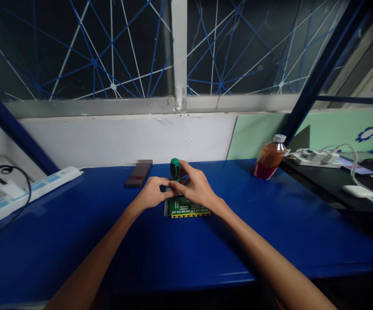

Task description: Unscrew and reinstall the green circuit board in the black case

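**Both hands meet over a green circuit board**

Resting flat on the blue table (76, 241), a green circuit board (186, 207) lies about midway between the left and right edges and nearer the far edge than the near one. A yellow strip runs along the board's near side.

Head view: the left hand (152, 193) sits at the board's left far corner, its fingers curled in narrow, fingertips pinched together at the board's far part; what exactly they pinch is too small to tell. The right hand (197, 186) covers the board's far right part, forefinger stretched out to the top of a green-handled tool (175, 168) that stands upright just behind the board; the other fingers bend down to meet the left hand's fingertips. Whether the right hand grips the tool or only touches it cannot be told.

Just left of the tool, toward the far edge, lies a dark phone (138, 174). A white power strip (28, 191) runs slantwise by the left edge. A bottle (269, 162) of amber drink with a white cap stands at the far right corner.
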`<state>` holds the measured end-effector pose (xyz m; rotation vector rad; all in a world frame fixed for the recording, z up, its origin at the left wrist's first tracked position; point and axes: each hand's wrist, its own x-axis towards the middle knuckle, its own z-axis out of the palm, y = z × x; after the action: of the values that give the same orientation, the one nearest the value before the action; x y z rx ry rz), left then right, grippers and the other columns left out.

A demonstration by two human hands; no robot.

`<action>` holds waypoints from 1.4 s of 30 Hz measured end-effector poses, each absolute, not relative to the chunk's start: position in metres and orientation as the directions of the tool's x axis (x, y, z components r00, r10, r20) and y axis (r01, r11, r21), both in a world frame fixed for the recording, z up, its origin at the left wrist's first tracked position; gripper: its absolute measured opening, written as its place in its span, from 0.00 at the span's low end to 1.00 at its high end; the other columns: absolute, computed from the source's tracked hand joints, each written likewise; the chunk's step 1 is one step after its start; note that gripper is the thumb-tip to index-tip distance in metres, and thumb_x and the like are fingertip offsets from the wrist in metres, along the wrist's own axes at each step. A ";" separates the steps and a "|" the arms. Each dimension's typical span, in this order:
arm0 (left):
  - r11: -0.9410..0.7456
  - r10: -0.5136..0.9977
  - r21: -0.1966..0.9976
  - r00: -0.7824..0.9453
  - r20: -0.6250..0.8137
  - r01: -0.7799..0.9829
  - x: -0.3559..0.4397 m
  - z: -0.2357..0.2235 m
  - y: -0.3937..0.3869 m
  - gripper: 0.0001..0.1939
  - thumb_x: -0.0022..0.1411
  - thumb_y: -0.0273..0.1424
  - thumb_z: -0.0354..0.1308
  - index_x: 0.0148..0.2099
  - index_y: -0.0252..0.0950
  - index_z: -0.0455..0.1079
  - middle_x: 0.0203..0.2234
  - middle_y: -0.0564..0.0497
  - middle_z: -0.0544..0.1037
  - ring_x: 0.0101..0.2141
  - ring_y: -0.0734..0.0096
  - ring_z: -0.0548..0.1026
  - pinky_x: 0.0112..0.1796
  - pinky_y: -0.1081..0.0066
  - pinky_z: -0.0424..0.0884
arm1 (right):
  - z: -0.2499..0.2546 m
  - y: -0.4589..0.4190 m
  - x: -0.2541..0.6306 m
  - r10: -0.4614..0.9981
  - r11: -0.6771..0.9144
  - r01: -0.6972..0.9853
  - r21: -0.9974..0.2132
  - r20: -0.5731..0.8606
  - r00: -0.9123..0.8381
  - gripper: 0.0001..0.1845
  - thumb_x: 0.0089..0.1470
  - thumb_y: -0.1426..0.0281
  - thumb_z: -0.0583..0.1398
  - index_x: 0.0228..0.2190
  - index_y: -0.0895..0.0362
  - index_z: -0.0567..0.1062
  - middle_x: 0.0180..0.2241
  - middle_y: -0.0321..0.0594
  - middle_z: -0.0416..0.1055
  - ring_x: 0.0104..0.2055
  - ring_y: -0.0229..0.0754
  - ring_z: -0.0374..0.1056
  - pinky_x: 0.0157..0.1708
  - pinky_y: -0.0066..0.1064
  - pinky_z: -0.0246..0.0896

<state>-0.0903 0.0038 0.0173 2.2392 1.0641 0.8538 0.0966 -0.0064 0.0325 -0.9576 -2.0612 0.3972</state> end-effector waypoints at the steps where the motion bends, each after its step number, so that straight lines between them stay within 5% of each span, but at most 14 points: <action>1: -0.552 0.815 0.673 0.489 0.311 0.492 -0.090 0.017 0.004 0.09 0.56 0.30 0.59 0.38 0.35 0.79 0.34 0.49 0.81 0.38 0.62 0.77 0.42 0.68 0.68 | 0.032 -0.006 0.096 0.749 0.660 0.497 -0.563 0.544 -0.378 0.32 0.52 0.62 0.58 0.57 0.55 0.59 0.38 0.42 0.73 0.34 0.44 0.69 0.30 0.34 0.63; 42: -0.587 0.786 0.630 0.545 0.292 0.509 -0.088 0.020 0.002 0.10 0.58 0.31 0.57 0.34 0.34 0.78 0.34 0.49 0.82 0.37 0.62 0.77 0.40 0.70 0.68 | 0.033 -0.008 0.096 0.704 0.705 0.478 -0.524 0.596 -0.385 0.28 0.51 0.64 0.58 0.54 0.55 0.61 0.38 0.42 0.72 0.37 0.45 0.68 0.33 0.35 0.63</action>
<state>-0.0883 0.0017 0.0198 2.3059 1.0470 0.7756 0.0963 -0.0080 0.0329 -0.9009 -2.0571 0.3365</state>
